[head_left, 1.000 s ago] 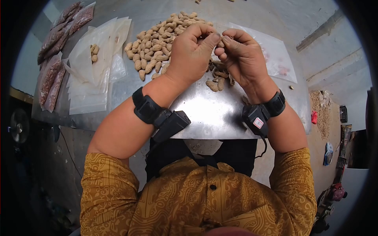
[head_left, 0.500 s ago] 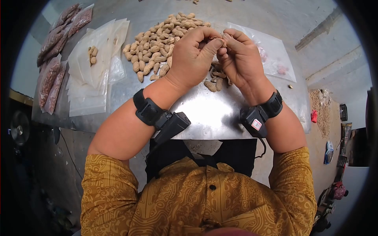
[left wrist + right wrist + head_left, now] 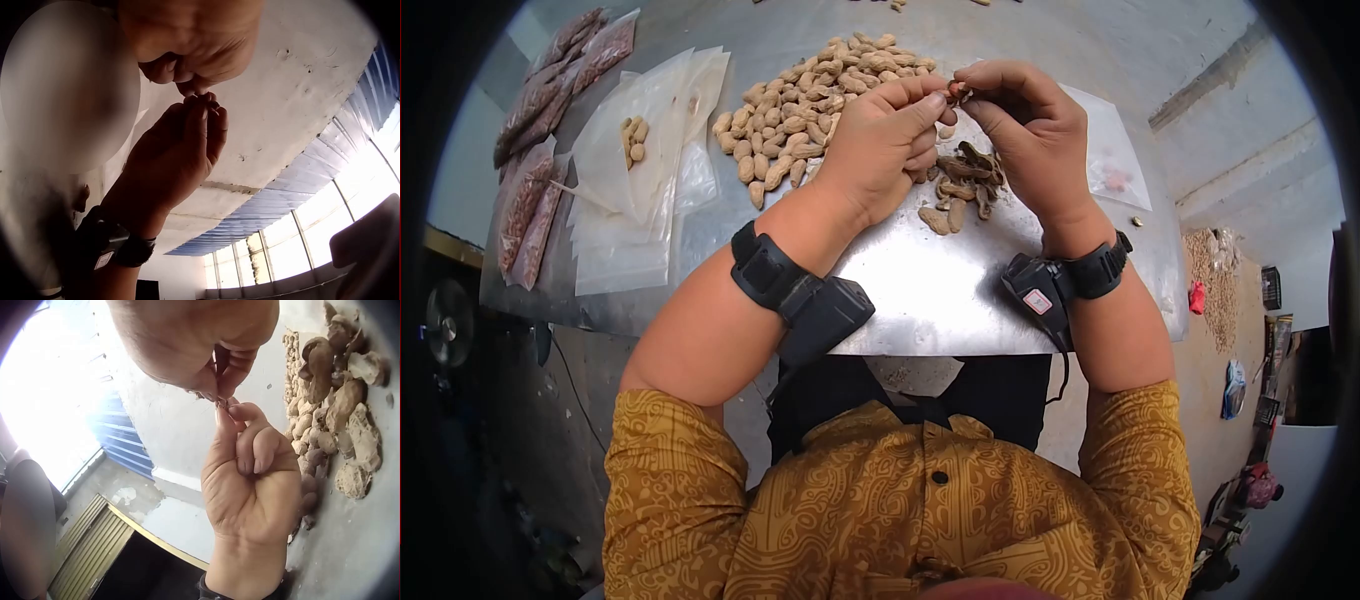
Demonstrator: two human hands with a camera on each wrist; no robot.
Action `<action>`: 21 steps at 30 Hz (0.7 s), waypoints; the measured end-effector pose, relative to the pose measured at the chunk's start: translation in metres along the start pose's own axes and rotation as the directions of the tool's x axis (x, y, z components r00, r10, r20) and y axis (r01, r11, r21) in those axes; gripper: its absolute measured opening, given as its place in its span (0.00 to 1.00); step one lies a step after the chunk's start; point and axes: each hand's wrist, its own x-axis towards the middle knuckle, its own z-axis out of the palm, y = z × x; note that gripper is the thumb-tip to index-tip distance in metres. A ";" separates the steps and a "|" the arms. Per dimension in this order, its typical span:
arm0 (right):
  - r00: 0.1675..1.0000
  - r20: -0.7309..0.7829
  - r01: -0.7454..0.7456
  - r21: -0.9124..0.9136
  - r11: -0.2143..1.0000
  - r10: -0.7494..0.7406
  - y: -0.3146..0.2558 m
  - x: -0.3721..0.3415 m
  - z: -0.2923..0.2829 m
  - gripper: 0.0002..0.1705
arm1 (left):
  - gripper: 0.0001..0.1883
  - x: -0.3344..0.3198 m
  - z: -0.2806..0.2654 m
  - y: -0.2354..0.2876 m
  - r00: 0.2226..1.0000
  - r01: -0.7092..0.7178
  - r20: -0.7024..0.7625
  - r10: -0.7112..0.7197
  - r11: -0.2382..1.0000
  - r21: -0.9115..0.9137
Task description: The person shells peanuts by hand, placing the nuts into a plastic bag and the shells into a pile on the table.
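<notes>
In the head view, a small reddish-brown peanut (image 3: pixel 959 92) is between the fingertips of both hands, above the table. My left hand (image 3: pixel 878 142) pinches it from the left with thumb and forefinger. From the other side, the thumb and forefinger of my right hand (image 3: pixel 1042 135) pinch it too. The fingertips hide much of the peanut. Below the hands lies a small heap of dark, broken peanut shells (image 3: pixel 966 178). Behind the left hand spreads a big pile of unshelled peanuts (image 3: pixel 785 115). Fingertips meet in the right wrist view, the left hand (image 3: pixel 253 481) lower.
A clear plastic sheet or bag (image 3: pixel 1115 140) with pinkish bits lies at the right. Flat plastic bags (image 3: pixel 625 225) with a few peanuts on top are at the left, beside filled bags of reddish contents (image 3: pixel 530 215). The metal table's front edge (image 3: pixel 940 352) is near the body.
My right hand has shifted up and right, and its fingers have lifted, uncovering the shell heap. The left hand has rolled slightly. The reddish-brown peanut shows more clearly between the fingertips now.
</notes>
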 end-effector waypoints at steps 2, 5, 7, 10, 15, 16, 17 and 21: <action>0.983 0.073 0.177 -0.090 0.980 -0.170 0.003 0.003 -0.003 0.10 | 0.09 0.001 -0.001 0.001 0.997 0.077 0.015 -0.075 0.990 -0.116; 0.933 0.191 0.343 -0.204 0.917 -0.306 -0.003 0.005 -0.004 0.12 | 0.10 0.000 -0.001 0.005 0.982 0.189 0.041 -0.185 0.950 -0.247; 0.906 0.241 0.405 -0.261 0.876 -0.347 -0.005 0.005 -0.005 0.13 | 0.10 -0.001 -0.002 0.005 0.973 0.231 0.050 -0.227 0.926 -0.299; 0.894 0.260 0.436 -0.306 0.846 -0.366 -0.004 0.006 -0.005 0.13 | 0.10 0.003 -0.008 0.001 0.968 0.251 0.059 -0.245 0.912 -0.324; 0.956 0.156 0.274 -0.161 0.948 -0.250 0.002 0.006 -0.011 0.12 | 0.14 0.003 -0.010 0.004 0.975 0.211 -0.013 -0.222 0.943 -0.257; 0.977 0.121 0.184 -0.087 0.979 -0.173 0.000 0.004 -0.010 0.11 | 0.16 0.003 -0.011 0.005 0.977 0.202 -0.014 -0.213 0.946 -0.253; 0.988 0.104 0.113 -0.025 0.993 -0.110 -0.001 0.004 -0.010 0.11 | 0.18 0.004 -0.013 0.006 0.979 0.194 -0.015 -0.204 0.949 -0.249; 0.995 0.081 -0.062 0.126 0.990 0.052 0.003 0.005 -0.016 0.11 | 0.25 0.004 -0.014 0.008 0.979 0.192 -0.022 -0.203 0.952 -0.239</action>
